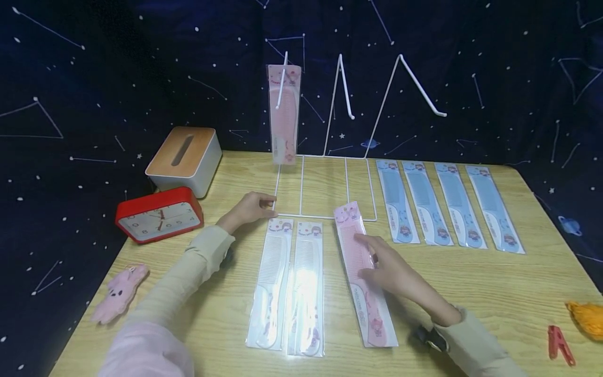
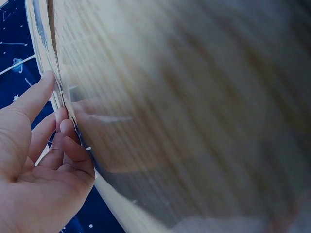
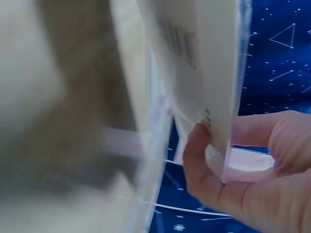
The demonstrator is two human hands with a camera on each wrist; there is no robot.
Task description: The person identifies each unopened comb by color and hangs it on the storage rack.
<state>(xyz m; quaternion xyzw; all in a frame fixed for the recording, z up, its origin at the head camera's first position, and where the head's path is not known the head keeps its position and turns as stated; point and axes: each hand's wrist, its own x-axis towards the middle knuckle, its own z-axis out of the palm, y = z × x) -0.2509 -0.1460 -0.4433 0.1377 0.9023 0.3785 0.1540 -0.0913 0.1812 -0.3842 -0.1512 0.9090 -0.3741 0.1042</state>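
My right hand (image 1: 391, 267) grips a packaged pink comb (image 1: 355, 256) by its long edges, tilted over the table. In the right wrist view, thumb and fingers of that hand (image 3: 248, 165) pinch the pack's pale backing card (image 3: 218, 63). At the front left corner of a white wire display rack (image 1: 325, 216), my left hand (image 1: 249, 210) pinches the base wire. Another packaged pink comb (image 1: 285, 120) hangs from the rack's left hook; the other two hooks carry nothing. Two packaged pale combs (image 1: 270, 283) lie side by side between my hands, one partly washed out by glare.
Several packaged blue combs (image 1: 424, 204) lie in a row at right. On the left are a tissue box (image 1: 174, 149), a red clock (image 1: 160, 214) and a pink plush toy (image 1: 120, 293). A red clip (image 1: 559, 344) and orange yarn (image 1: 586, 319) lie near the right edge.
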